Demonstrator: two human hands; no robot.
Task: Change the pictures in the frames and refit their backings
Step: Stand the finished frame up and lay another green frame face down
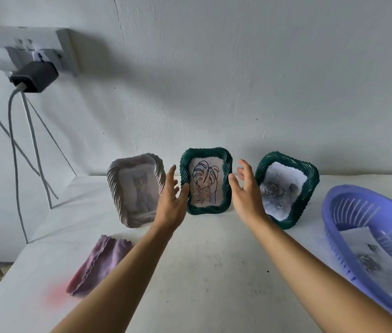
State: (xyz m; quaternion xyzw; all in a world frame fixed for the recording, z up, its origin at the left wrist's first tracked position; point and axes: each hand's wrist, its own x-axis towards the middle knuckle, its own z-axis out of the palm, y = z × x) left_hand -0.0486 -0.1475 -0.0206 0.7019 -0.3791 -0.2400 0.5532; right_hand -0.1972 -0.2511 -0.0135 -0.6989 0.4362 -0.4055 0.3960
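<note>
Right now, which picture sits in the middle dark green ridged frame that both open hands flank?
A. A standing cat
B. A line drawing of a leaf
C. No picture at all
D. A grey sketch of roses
B: the middle dark green ridged frame shows a black line drawing of a large split leaf, with the left hand and right hand open on either side of it.

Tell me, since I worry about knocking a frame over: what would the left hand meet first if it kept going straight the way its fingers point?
Probably the middle green frame: the open left hand points up and away along that frame's left edge. Depth is unclear, so it might instead slip between it and the grey frame.
</note>
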